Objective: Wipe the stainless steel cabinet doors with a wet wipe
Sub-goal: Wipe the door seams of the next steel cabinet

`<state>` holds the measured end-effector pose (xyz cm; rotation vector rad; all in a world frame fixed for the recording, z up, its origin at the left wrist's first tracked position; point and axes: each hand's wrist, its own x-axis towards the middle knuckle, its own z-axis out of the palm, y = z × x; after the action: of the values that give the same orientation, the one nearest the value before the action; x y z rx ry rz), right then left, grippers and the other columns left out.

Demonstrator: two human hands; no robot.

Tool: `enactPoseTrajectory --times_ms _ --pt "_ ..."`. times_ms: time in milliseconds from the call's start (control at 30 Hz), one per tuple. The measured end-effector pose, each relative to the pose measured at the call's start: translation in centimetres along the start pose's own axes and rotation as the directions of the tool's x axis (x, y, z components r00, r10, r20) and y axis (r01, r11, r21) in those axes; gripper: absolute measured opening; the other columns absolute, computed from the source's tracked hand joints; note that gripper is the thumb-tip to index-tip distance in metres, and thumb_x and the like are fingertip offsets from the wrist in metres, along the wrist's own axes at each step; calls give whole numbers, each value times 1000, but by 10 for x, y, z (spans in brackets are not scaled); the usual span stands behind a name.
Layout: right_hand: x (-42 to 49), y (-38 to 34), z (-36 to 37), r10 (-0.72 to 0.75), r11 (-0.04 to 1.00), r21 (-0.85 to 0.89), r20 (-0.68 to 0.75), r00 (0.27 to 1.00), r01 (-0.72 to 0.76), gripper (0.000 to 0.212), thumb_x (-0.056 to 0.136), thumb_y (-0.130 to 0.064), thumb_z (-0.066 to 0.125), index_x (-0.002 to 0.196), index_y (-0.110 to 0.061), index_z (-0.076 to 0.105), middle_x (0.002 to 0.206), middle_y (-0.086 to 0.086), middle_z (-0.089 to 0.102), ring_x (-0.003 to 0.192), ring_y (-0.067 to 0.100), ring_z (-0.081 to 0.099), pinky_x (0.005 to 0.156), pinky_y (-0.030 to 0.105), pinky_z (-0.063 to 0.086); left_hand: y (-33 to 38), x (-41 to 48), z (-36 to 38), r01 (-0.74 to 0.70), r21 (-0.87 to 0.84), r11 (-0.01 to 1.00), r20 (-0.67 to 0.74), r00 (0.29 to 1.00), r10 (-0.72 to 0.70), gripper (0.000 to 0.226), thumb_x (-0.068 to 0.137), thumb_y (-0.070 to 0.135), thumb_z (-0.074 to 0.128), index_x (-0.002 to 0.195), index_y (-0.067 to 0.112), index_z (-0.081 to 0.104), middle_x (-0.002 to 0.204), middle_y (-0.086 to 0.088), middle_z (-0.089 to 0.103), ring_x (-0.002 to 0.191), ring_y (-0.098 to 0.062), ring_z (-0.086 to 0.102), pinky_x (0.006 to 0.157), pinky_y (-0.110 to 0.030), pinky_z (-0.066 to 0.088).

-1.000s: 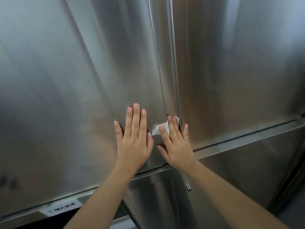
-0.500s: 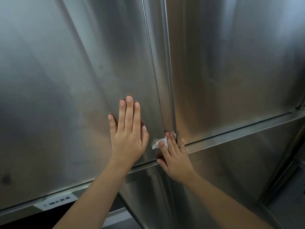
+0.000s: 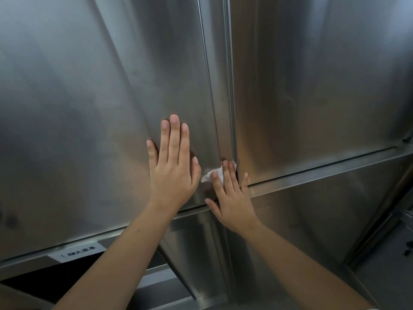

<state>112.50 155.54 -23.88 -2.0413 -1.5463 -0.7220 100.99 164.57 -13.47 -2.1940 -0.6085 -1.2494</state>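
Note:
Two tall stainless steel cabinet doors fill the view, the left door (image 3: 93, 113) and the right door (image 3: 317, 86), split by a vertical seam (image 3: 228, 86). My left hand (image 3: 173, 168) lies flat on the left door with straight fingers. My right hand (image 3: 230, 195) presses a small white wet wipe (image 3: 212, 173) against the bottom right corner of the left door, beside the seam. Its fingers are straight and cover most of the wipe.
A horizontal steel ledge (image 3: 324, 175) runs under the doors. Lower steel panels (image 3: 312, 220) sit below it. A white label with dark characters (image 3: 78, 252) is stuck on the ledge at lower left, above a dark opening (image 3: 44, 280).
My right hand with the wipe slid down the seam edge and has come slightly back up. The left hand stays flat on the left door.

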Motion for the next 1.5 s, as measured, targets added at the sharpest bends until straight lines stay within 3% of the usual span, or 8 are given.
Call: enactPoseTrajectory --times_ms 100,167,300,500,633,767,933,1500 --pt "-27 -2 9 -8 1000 -16 133 991 10 74 89 -54 28 147 -12 9 145 21 21 137 33 21 100 60 29 1 0 -2 5 2 1000 14 1000 -6 64 89 21 43 145 1 19 149 -14 12 143 -21 -5 114 -48 2" --pt "-35 -3 9 10 1000 -17 198 980 -7 77 90 -55 27 149 -12 3 146 21 22 137 34 22 101 59 24 3 1 -4 26 -4 1000 27 999 -26 64 89 21 44 144 0 19 149 -14 12 143 -20 -5 113 -49 3" --pt "-41 0 2 -13 1000 -1 278 960 14 70 89 -53 31 144 -9 26 147 23 27 135 37 28 101 59 23 14 -3 -10 79 -20 997 78 994 -77 63 88 20 43 144 0 22 150 -12 10 142 -22 0 112 -52 7" --pt "-54 4 -4 -53 997 67 260 964 37 76 78 -42 66 139 -5 41 144 23 37 131 37 37 100 58 29 43 -37 -17 166 -43 985 244 958 -151 61 88 24 36 144 3 22 151 -14 11 141 -27 13 113 -49 4" --pt "-54 9 -6 -87 992 105 241 967 63 76 71 -35 73 135 -3 48 140 23 43 129 38 41 99 58 28 59 -60 -19 240 0 971 324 918 -227 58 89 25 33 142 2 28 151 -14 16 140 -27 18 111 -51 10" --pt "-52 16 -7 -135 982 156 208 969 104 68 74 -28 69 132 0 50 137 23 46 127 36 44 98 60 31 72 -77 -19 275 55 960 387 880 -274 57 88 24 34 140 0 35 150 -15 23 139 -29 23 108 -54 14" --pt "-47 20 -15 -154 971 212 179 972 114 58 81 -28 39 127 4 53 132 21 52 122 33 51 95 59 37 81 -89 -23 295 113 949 424 849 -315 57 85 23 37 137 -1 40 148 -16 25 138 -28 25 109 -53 17" --pt "-7 -41 -60 -263 873 392 -126 957 291 47 81 -14 43 122 2 58 126 15 58 116 25 57 96 48 44 44 -105 -90 436 201 877 296 827 -478 54 83 17 38 133 -3 46 145 -19 32 135 -34 29 109 -48 15"
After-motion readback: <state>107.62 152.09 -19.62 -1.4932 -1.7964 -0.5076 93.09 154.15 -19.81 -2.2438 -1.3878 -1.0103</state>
